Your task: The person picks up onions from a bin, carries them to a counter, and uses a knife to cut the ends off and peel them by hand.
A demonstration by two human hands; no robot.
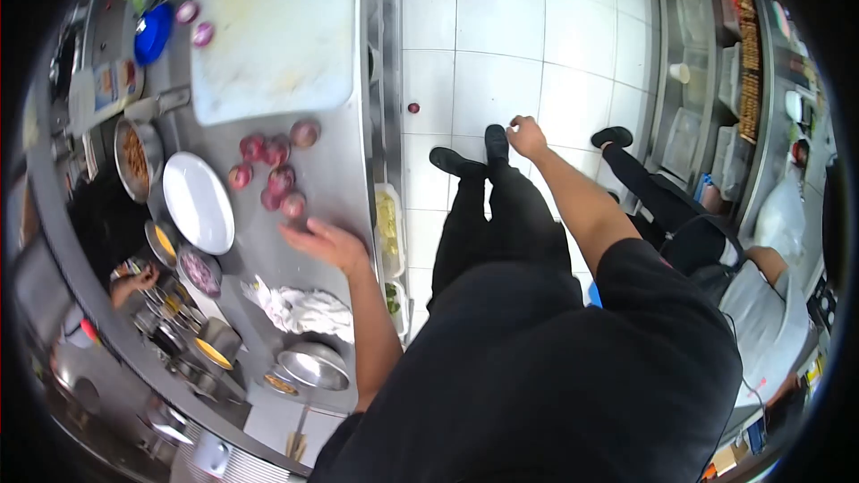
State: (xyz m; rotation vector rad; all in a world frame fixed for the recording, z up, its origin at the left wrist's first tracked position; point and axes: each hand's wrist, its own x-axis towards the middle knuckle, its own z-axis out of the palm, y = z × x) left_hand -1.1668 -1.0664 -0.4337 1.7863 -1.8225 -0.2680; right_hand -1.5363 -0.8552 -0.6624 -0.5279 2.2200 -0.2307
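My left hand [327, 244] is over the steel counter, its fingers apart and holding nothing, just beside a group of red onions [280, 181]. Those onions lie loose on the metal, near the white cutting board [277, 45]. Out over the tiled floor hangs my right hand [526, 136], away from the counter; its fingers are curled, and whether anything is between them is too small to tell. Two more onions [203, 33] rest at the board's far left edge. A white oval plate [199, 203] stands left of the onion group.
A crumpled white cloth [309, 311] and a metal bowl [313, 367] lie on the counter. One small onion [413, 108] is on the floor. Another person [689, 241] stands at the right by steel shelves [707, 80]. A further person's hand [134, 284] shows at the left.
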